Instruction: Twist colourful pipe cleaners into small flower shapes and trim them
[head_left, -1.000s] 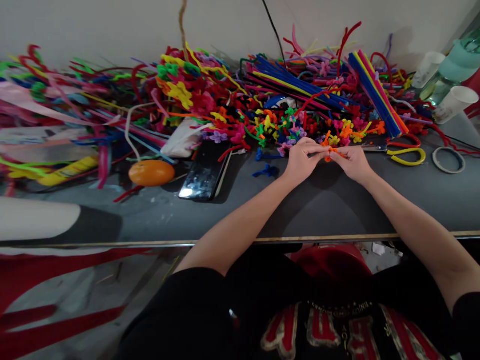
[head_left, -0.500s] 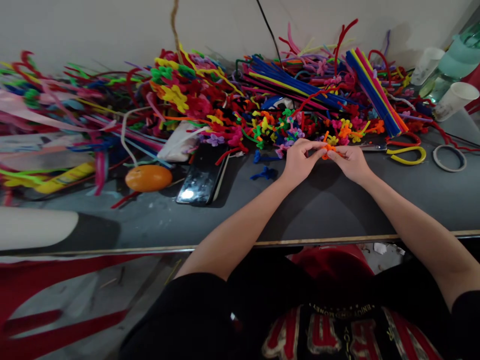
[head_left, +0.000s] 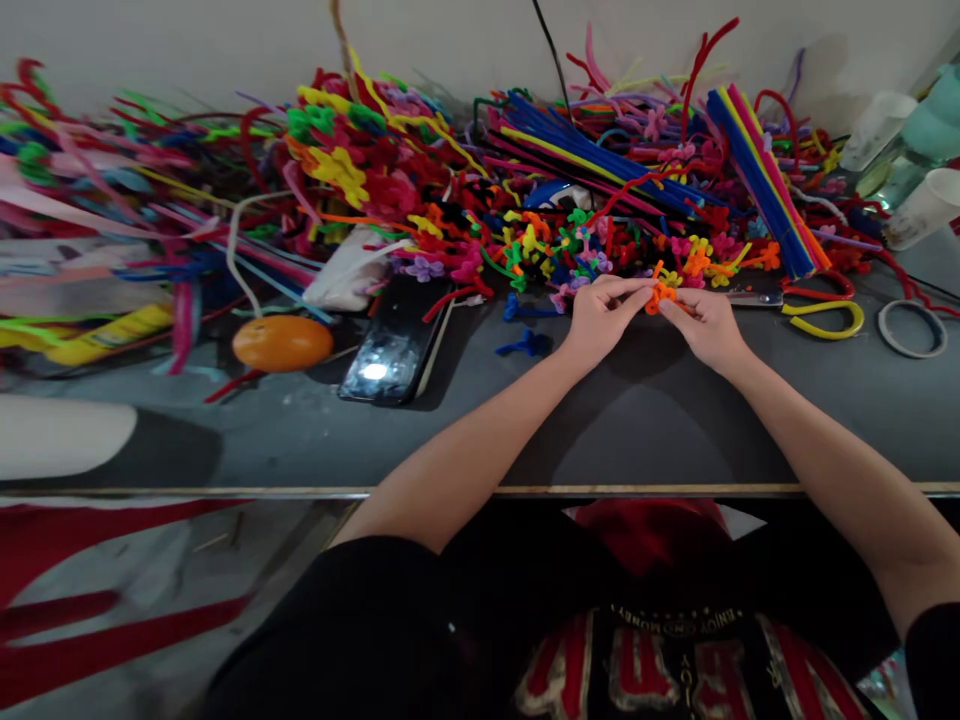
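Between my two hands is an orange pipe-cleaner flower point(head_left: 660, 297), its fuzzy loops showing at the fingertips. My left hand point(head_left: 606, 318) pinches it from the left with thumb and fingers. From the right, my right hand point(head_left: 705, 322) pinches its other side; the fingers partly hide it. Just behind the hands lies a heap of small coloured pipe-cleaner flowers point(head_left: 536, 250). A blue pipe-cleaner piece point(head_left: 527, 343) rests on the table left of my left hand. Scissors point(head_left: 823, 318) with a yellow and a red handle lie right of my right hand.
Bundled blue pipe cleaners point(head_left: 761, 185) and loose ones pile up along the wall. A phone point(head_left: 390, 345), an orange oval object point(head_left: 282, 343) and a white packet point(head_left: 349, 270) lie to the left. A tape roll point(head_left: 912, 329) and paper cups point(head_left: 926, 205) are at right.
The camera view has shifted slightly. My hands stay in nearly the same place on the orange flower, which shows a little more of its loops now.
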